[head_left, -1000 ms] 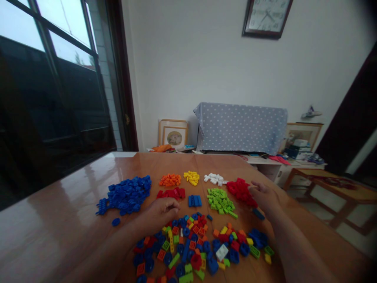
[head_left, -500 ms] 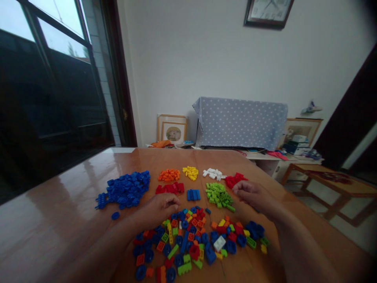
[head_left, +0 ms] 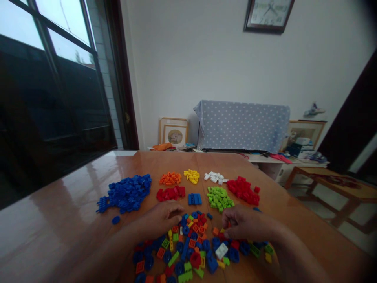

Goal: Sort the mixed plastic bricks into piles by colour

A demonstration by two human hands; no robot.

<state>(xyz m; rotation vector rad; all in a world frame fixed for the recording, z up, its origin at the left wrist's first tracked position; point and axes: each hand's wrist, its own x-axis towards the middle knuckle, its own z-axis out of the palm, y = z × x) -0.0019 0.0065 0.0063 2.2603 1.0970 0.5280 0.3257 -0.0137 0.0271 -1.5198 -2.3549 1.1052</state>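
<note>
My left hand (head_left: 165,215) hovers at the upper left edge of a mixed heap of toy building bricks (head_left: 188,245). Its thumb and forefinger are apart in a loose curve, with nothing seen between them. At the heap's upper right side, my right hand (head_left: 243,224) points down with curled fingers. Its thumb and forefinger tips close around a small red brick (head_left: 222,236), partly hidden by the fingers. Just beyond that hand lies a pile of lime green bricks (head_left: 219,199). A larger pile of red bricks (head_left: 243,190) sits farther back to the right.
Sorted piles stand across the wooden table (head_left: 73,204): blue pieces (head_left: 129,192), orange bricks (head_left: 170,178), yellow bricks (head_left: 192,176), white bricks (head_left: 215,177), red pieces (head_left: 171,193) and blue bricks in a row (head_left: 194,199). One blue round piece (head_left: 116,220) lies alone at left.
My right hand has moved from the far right red pile back toward me, down to the mixed heap. My left hand has shifted slightly and its thumb and forefinger have parted. The view tilts up a little.
</note>
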